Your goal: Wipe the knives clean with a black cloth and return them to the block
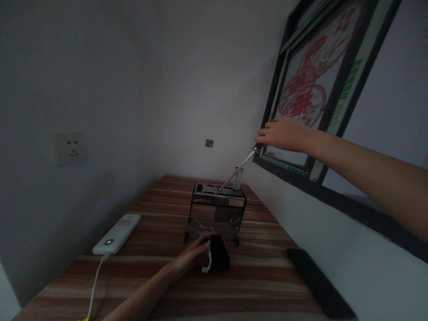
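Note:
My right hand (282, 133) is raised in front of the framed picture (321, 84) and pinches the top end of a thin knife (236, 171). The blade slants down into a slot on top of the shiny metal knife block (217, 211), which stands at the back of the striped wooden table (160, 209). My left hand (194, 256) lies on the table just in front of the block, its fingers closed on a black cloth mask (219, 254) with a white loop. A small white object (238, 178) stands on the block's right end.
A white power bank (117, 234) with a white cable (95, 285) lies at the left of the table. A flat black object (319, 283) lies along the right wall. A wall socket (68, 148) is on the left wall.

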`<state>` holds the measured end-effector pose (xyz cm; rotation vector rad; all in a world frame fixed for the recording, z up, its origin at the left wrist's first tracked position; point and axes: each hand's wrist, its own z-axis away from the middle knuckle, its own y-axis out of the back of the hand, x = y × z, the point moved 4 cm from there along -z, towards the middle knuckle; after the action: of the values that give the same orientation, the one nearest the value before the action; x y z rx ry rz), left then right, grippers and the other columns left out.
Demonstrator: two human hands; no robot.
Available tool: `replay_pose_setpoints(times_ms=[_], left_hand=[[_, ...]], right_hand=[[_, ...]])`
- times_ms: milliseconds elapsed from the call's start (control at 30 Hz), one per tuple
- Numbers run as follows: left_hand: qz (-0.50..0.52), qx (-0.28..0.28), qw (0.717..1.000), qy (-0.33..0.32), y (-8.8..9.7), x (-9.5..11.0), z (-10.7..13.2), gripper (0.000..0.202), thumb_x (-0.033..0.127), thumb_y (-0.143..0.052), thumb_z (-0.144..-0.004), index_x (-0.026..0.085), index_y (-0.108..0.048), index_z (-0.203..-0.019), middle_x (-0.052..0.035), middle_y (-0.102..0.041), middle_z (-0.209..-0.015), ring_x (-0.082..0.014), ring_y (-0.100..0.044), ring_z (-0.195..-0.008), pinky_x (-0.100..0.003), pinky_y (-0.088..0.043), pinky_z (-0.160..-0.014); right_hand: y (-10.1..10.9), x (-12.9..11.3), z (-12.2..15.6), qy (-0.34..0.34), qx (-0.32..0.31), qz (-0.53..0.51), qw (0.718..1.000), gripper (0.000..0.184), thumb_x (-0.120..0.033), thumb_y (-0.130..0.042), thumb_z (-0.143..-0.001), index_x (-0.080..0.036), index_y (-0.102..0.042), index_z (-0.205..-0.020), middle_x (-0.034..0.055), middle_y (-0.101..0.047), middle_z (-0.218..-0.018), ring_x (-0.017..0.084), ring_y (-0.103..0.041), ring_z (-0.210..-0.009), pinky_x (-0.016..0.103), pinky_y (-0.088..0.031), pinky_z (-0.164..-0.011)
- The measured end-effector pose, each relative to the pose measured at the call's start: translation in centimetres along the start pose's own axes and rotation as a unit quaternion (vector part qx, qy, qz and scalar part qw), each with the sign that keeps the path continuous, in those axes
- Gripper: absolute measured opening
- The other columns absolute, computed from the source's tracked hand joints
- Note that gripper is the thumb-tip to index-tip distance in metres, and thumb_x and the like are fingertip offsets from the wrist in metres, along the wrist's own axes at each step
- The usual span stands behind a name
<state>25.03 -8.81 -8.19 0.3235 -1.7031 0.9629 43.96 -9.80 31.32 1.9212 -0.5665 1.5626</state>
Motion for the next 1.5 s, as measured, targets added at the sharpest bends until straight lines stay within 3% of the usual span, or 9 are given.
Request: replay_pose_setpoints(times_ms=[133, 300, 633, 867, 1267, 1500], left_hand=[[-0.025, -0.009, 1.000, -0.012, -0.3, 0.3, 0.2, 0.042, 0.037, -0.060, -0.081, 0.024, -0.052, -0.121, -0.0072, -0.060, -0.115, -0.0210, -0.057, -0.104, -0.032, -0.042, -0.088], [-0.044, -0.010, 0.999, -0.009, -0.1, 0.2, 0.1, 0.043, 0.036, -0.061, -0.080, 0.024, -0.052, -0.121, -0.0065, -0.062, -0.114, -0.0236, -0.057, -0.107, -0.036, -0.041, -0.093], [-0.191, 0.047, 0.980, -0.010, 0.2, 0.9, 0.0, 0.051, 0.046, -0.065, -0.073, 0.023, -0.055, -0.118, -0.0057, -0.062, -0.116, -0.0253, -0.054, -0.110, -0.038, -0.035, -0.099], [-0.245, 0.090, 0.965, -0.003, 0.8, 0.5, -0.3, 0.056, 0.047, -0.068, -0.069, 0.021, -0.056, -0.117, -0.0065, -0.061, -0.119, -0.0262, -0.052, -0.113, -0.036, -0.035, -0.099], [-0.246, 0.071, 0.967, -0.007, 0.6, 0.4, -0.2, 0.054, 0.047, -0.067, -0.070, 0.021, -0.055, -0.117, -0.0057, -0.061, -0.117, -0.0256, -0.052, -0.112, -0.035, -0.037, -0.097], [-0.262, 0.070, 0.962, -0.033, 0.5, 0.5, -0.3, 0.055, 0.047, -0.066, -0.071, 0.021, -0.053, -0.117, -0.0059, -0.062, -0.113, -0.0252, -0.052, -0.110, -0.035, -0.036, -0.097]], right_hand=[[-0.9, 0.7, -1.6, 0.009, 0.015, -0.017, 1.000, 0.011, -0.022, -0.052, -0.089, -0.019, -0.062, -0.086, 0.0011, -0.066, -0.082, 0.016, -0.056, -0.078, 0.031, -0.030, -0.065], [-1.9, 1.3, -2.8, 0.011, 0.016, -0.027, 0.999, 0.014, -0.028, -0.052, -0.090, -0.021, -0.063, -0.087, 0.0001, -0.067, -0.080, 0.015, -0.056, -0.079, 0.031, -0.032, -0.067], [-2.7, 1.1, -3.5, 0.015, 0.010, -0.030, 0.999, 0.022, -0.030, -0.044, -0.094, -0.021, -0.063, -0.090, 0.0006, -0.065, -0.083, 0.016, -0.054, -0.084, 0.033, -0.032, -0.074], [-2.4, 1.3, -3.7, 0.030, 0.027, -0.054, 0.998, 0.023, -0.032, -0.044, -0.094, -0.022, -0.064, -0.089, 0.0002, -0.065, -0.082, 0.015, -0.054, -0.084, 0.032, -0.031, -0.073], [-3.0, 1.0, -4.2, 0.024, 0.037, -0.067, 0.997, 0.025, -0.031, -0.042, -0.093, -0.023, -0.064, -0.086, -0.0002, -0.065, -0.079, 0.015, -0.054, -0.080, 0.031, -0.030, -0.070], [-1.6, 0.0, -5.2, 0.054, 0.051, -0.031, 0.997, 0.021, -0.028, -0.044, -0.093, -0.022, -0.063, -0.088, -0.0005, -0.064, -0.080, 0.014, -0.053, -0.082, 0.030, -0.031, -0.074]])
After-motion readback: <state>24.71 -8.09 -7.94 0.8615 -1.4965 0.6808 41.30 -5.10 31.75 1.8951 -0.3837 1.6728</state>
